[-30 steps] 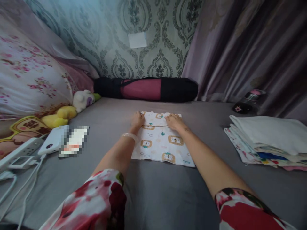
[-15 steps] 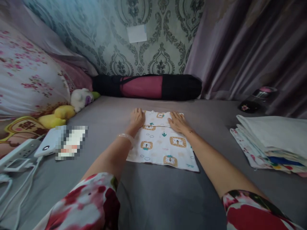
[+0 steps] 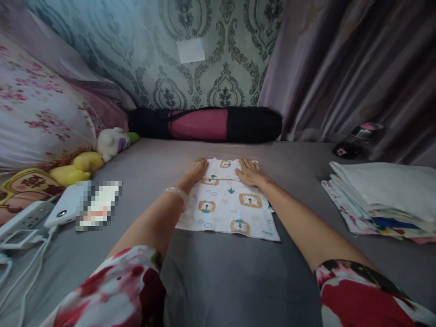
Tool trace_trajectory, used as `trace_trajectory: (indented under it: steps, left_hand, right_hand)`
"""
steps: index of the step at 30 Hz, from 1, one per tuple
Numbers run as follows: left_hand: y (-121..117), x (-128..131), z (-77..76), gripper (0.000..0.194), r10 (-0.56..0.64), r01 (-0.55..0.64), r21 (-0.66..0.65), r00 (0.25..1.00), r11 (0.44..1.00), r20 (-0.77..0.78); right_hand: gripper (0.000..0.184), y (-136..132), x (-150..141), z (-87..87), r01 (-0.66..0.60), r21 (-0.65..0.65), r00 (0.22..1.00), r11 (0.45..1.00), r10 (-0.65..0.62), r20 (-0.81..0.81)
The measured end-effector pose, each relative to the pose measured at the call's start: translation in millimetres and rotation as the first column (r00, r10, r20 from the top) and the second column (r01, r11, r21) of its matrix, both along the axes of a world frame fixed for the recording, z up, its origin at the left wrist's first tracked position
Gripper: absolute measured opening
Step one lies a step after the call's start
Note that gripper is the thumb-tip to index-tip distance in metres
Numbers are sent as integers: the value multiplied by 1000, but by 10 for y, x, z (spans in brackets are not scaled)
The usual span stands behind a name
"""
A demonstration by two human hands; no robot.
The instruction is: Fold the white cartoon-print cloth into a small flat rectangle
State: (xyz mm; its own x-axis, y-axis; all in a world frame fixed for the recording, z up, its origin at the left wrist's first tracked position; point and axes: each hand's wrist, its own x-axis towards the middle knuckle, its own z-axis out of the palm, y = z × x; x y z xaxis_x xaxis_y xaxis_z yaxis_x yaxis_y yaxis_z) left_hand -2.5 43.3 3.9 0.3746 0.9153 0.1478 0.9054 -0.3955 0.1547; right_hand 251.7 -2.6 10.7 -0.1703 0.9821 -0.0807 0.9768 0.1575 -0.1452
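Here, touching folded cloth [image 3: 225, 211] with loose fingers of right hand [image 3: 250, 173]; also with left hand [image 3: 196, 170], can't tell whether gripping.

Left hand [image 3: 196, 170], right hand [image 3: 250, 173] touching far corners of lion-print cloth [image 3: 226, 206] — fabric stack [image 3: 388, 190] off to right.

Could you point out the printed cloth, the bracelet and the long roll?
Cloth [image 3: 226, 204]: head view, on its middle, below the fold.
Bracelet [image 3: 178, 191]: head view, on its band.
Roll [image 3: 203, 125]: head view, on its pink section.
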Motion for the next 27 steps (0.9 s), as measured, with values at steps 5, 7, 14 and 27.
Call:
trace_trajectory:
  steps: [5, 7, 14, 27]
  left_hand:
    - [-59, 200, 138, 38, 31, -28, 32, 996, 999, -84]
    - [-147, 315, 129, 44, -52, 57, 84, 996, 995, -69]
    - [-296, 425, -103, 54, -193, 197, 34, 977, 980, -94]
    - [-376, 391, -67, 54, -13, -28, 244, 986, 969, 166]
  right_hand:
    - [61, -10, -127, 203, -77, 44, 994, 996, 73, 80]
    - [57, -37, -195, 201, -187, 128, 981, 974, 179, 74]
    - [56, -71, -256, -94, -271, 166, 961, 948, 276, -8]
    - [56, -101, -270, -46, -251, 138, 967, 958, 255, -10]
